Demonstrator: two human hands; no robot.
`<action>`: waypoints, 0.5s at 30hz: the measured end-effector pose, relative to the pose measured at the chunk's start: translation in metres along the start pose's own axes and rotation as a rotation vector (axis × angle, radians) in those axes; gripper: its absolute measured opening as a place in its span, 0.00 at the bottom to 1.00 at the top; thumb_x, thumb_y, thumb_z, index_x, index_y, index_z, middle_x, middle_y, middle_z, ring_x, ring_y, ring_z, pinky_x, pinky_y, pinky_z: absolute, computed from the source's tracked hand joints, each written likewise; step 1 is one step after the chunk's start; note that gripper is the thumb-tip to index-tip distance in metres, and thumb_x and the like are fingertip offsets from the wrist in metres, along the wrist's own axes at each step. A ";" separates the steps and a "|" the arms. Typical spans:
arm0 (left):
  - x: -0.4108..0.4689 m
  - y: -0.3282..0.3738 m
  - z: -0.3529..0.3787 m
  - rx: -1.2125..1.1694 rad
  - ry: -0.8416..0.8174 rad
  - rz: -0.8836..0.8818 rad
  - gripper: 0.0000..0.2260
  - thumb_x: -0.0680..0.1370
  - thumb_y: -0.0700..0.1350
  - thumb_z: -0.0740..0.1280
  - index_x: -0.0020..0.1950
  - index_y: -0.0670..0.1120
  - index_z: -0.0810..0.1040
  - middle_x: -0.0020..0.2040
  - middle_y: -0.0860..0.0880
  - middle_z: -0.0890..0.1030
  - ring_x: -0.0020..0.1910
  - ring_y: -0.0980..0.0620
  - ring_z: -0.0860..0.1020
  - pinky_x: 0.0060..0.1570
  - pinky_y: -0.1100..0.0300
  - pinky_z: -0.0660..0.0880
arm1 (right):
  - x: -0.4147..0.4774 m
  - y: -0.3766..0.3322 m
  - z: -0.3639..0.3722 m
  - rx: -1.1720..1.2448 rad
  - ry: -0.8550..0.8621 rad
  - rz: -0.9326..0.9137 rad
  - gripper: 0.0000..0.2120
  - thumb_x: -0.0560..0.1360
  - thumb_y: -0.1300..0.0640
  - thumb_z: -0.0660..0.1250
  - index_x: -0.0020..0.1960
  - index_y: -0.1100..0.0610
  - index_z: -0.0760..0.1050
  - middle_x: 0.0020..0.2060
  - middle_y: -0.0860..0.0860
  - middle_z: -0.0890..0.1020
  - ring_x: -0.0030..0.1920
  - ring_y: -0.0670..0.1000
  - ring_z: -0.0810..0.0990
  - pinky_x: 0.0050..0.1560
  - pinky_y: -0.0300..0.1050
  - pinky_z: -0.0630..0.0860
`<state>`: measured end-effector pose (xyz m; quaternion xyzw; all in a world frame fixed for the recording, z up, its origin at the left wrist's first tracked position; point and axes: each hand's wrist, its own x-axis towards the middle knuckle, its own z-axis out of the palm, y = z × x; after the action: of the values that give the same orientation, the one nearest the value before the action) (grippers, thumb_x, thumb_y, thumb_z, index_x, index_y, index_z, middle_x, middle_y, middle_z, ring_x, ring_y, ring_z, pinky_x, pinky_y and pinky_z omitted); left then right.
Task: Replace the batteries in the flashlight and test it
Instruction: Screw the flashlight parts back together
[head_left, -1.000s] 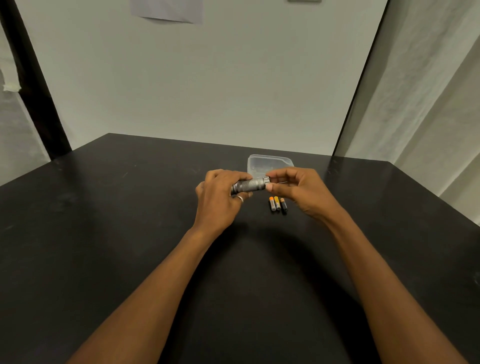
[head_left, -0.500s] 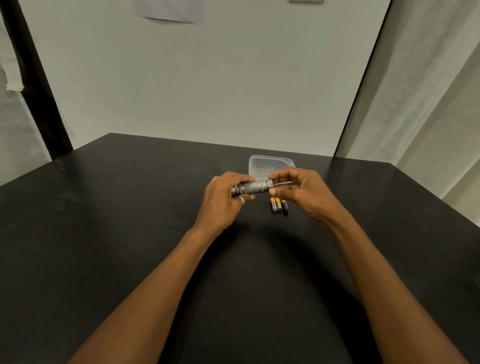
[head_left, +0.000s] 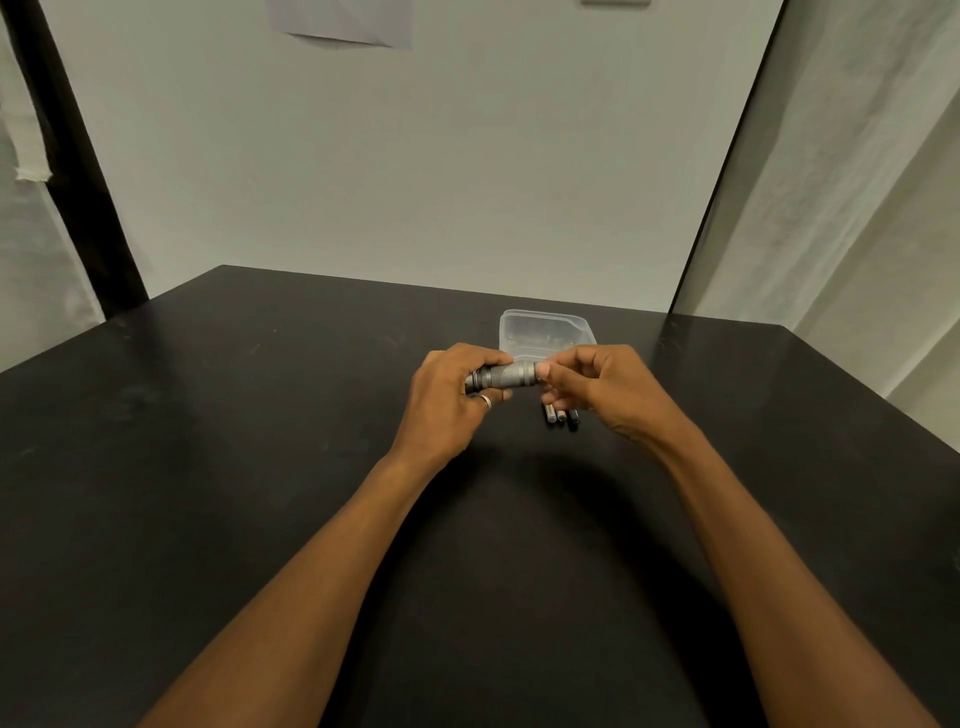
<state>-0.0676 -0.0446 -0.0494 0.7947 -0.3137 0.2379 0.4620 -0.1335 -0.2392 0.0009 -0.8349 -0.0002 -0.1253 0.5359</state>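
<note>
A small grey knurled flashlight (head_left: 506, 375) lies sideways in the air above the black table (head_left: 208, 467). My left hand (head_left: 449, 400) grips its left end, fingers wrapped round it, a ring on one finger. My right hand (head_left: 602, 387) has its thumb and curled fingers at the flashlight's right end; whatever those fingers hold there is hidden. Three batteries (head_left: 561, 414) lie side by side on the table just below my right hand, partly covered by it.
A clear plastic container (head_left: 545, 332) stands just behind the hands. The table's back edge meets a pale wall, and its right edge runs down at the far right. A dark post stands at the left.
My right hand has closed in against the flashlight's right end and now covers more of the batteries. The left hand keeps its grip and has barely moved.
</note>
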 end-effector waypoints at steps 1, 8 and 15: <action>0.000 0.000 0.000 -0.004 -0.002 0.000 0.16 0.72 0.42 0.79 0.58 0.51 0.84 0.51 0.57 0.83 0.51 0.57 0.75 0.49 0.75 0.68 | 0.000 0.000 0.002 -0.046 0.005 0.014 0.12 0.79 0.53 0.71 0.50 0.62 0.83 0.40 0.57 0.87 0.39 0.51 0.86 0.43 0.40 0.84; 0.000 0.001 0.001 -0.003 -0.013 0.009 0.17 0.71 0.41 0.79 0.59 0.50 0.83 0.52 0.56 0.82 0.51 0.57 0.74 0.50 0.77 0.67 | -0.002 -0.005 0.012 -0.233 0.109 0.115 0.28 0.81 0.37 0.60 0.39 0.59 0.83 0.32 0.56 0.86 0.28 0.48 0.83 0.28 0.37 0.75; 0.001 0.000 0.001 -0.007 -0.004 -0.013 0.17 0.71 0.41 0.79 0.59 0.51 0.84 0.52 0.57 0.82 0.50 0.57 0.74 0.49 0.76 0.68 | -0.001 -0.009 0.001 -0.059 0.064 0.170 0.22 0.81 0.40 0.65 0.50 0.59 0.84 0.43 0.57 0.88 0.38 0.51 0.87 0.37 0.41 0.81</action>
<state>-0.0668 -0.0457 -0.0495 0.7955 -0.3105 0.2321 0.4658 -0.1358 -0.2341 0.0082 -0.8428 0.0916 -0.1058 0.5197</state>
